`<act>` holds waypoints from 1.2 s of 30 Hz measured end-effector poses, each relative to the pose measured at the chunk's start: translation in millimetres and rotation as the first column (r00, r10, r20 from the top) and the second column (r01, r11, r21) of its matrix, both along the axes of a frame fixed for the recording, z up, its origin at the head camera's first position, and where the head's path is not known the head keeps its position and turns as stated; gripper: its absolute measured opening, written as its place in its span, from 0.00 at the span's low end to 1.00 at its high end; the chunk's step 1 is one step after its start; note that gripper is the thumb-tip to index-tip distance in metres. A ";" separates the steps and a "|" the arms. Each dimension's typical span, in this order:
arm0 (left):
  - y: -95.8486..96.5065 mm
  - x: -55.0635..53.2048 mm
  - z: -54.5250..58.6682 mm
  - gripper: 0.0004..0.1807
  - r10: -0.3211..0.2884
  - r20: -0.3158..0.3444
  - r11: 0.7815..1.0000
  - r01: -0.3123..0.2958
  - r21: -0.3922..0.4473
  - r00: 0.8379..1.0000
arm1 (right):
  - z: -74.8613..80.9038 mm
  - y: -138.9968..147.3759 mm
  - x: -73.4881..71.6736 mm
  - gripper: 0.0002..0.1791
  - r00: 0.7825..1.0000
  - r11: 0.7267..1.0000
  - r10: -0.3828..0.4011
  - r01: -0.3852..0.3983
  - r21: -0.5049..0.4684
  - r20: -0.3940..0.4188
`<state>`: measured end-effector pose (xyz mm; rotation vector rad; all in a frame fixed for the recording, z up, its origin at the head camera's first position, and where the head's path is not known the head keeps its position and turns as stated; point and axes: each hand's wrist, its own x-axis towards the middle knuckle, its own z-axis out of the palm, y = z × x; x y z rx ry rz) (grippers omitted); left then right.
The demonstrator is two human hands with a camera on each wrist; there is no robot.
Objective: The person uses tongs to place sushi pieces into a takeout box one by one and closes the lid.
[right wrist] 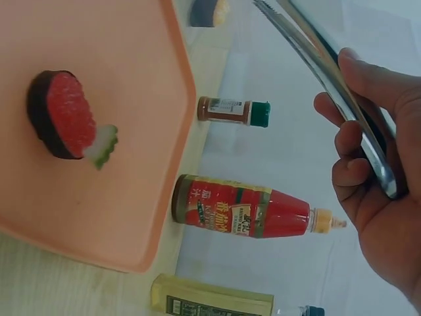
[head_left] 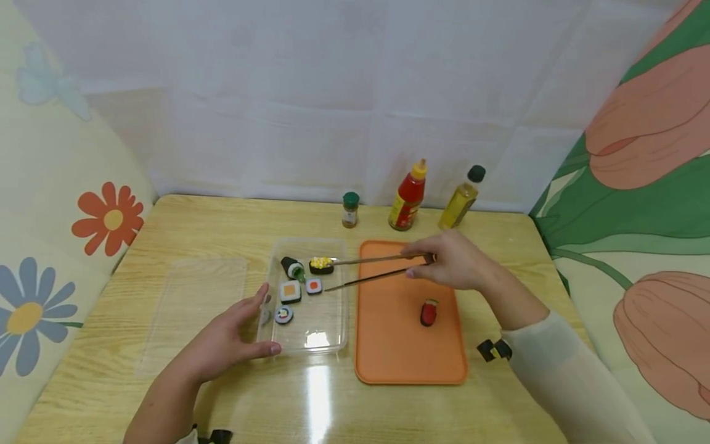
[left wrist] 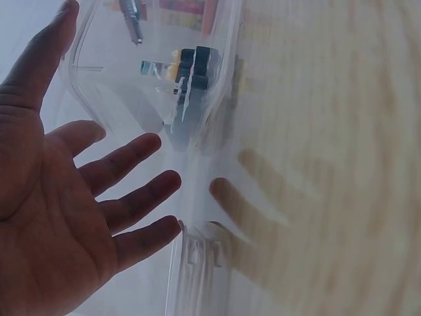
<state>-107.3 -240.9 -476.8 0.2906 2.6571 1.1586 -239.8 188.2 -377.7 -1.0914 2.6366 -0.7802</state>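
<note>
My right hand grips a pair of metal tongs, whose arms spread apart over the clear plastic container. The upper tip is right at a sushi piece with yellow topping; the lower tip points toward a small white roll with an orange-red centre. Nearby in the container lie a dark hand roll, a square roll and a round roll. With fingers spread, my left hand rests at the container's left side. On the orange tray sits a red-topped sushi piece.
Behind the tray and container stand a green-capped spice jar, a red ketchup bottle and an oil bottle. A clear flat lid lies on the wooden table to the left. White cloth hangs at the back.
</note>
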 end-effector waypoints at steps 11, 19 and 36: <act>-0.7 0.6 1.0 0.66 0.003 0.001 1.000 -0.003 -0.005 1.000 | -17.3 21.8 22.5 0.18 0.996 0.989 -0.044 0.033 -0.143 -0.075; -0.3 0.4 1.3 0.66 -0.001 -0.002 1.000 0.001 -0.004 1.000 | -26.3 34.1 34.3 0.18 0.993 0.979 -0.086 0.068 -0.194 -0.085; 0.0 0.1 1.4 0.66 0.002 0.012 1.000 -0.002 -0.001 1.000 | -44.3 63.0 66.8 0.19 0.966 0.945 -0.232 0.198 -0.261 -0.109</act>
